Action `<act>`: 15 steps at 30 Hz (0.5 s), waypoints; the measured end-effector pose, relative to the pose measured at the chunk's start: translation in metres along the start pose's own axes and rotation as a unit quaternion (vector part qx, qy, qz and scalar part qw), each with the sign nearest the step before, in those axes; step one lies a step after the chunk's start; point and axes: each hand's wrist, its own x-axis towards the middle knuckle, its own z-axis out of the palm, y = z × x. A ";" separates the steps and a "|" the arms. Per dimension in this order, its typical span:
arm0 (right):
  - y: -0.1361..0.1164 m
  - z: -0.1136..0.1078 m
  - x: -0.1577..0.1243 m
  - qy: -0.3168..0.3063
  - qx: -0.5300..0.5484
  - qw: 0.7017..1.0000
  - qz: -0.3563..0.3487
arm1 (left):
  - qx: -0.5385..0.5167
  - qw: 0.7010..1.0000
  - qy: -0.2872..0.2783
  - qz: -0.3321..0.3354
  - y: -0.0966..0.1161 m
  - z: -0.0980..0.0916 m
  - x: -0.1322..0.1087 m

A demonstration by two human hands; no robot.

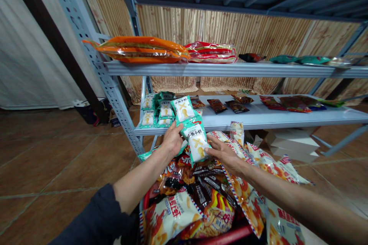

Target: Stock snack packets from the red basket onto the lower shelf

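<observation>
Two teal-and-white snack bags are between my hands: a front snack bag [196,143], tilted, and a second snack bag [183,108] overlapping behind its top. My left hand [172,139] grips them at the left edge. On the right edge of the front bag, my right hand [222,151] closes with its thumb on the face; its other fingers are partly hidden. Matching teal bags [158,109] stand stacked at the left end of the lower shelf [253,116], just beyond my left hand. Below both hands sits a red basket [221,235] heaped with assorted snack bags.
Large white-and-red snack bags [264,159] spill over the basket's right side. Brown packets [217,105] lie along the lower shelf. Orange [143,49] and red packages lie on the shelf above. A perforated metal upright [106,72] rises at left; white boxes [291,141] sit under the shelf.
</observation>
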 end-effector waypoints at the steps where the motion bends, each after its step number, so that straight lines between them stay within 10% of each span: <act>1: 0.000 0.000 0.000 0.001 0.002 1.000 0.001 | 0.001 1.000 -0.002 0.000 0.000 0.000 0.000; 15: -0.004 -0.002 0.020 0.038 0.022 0.999 -0.027 | 0.026 0.997 -0.072 -0.020 -0.018 0.003 -0.012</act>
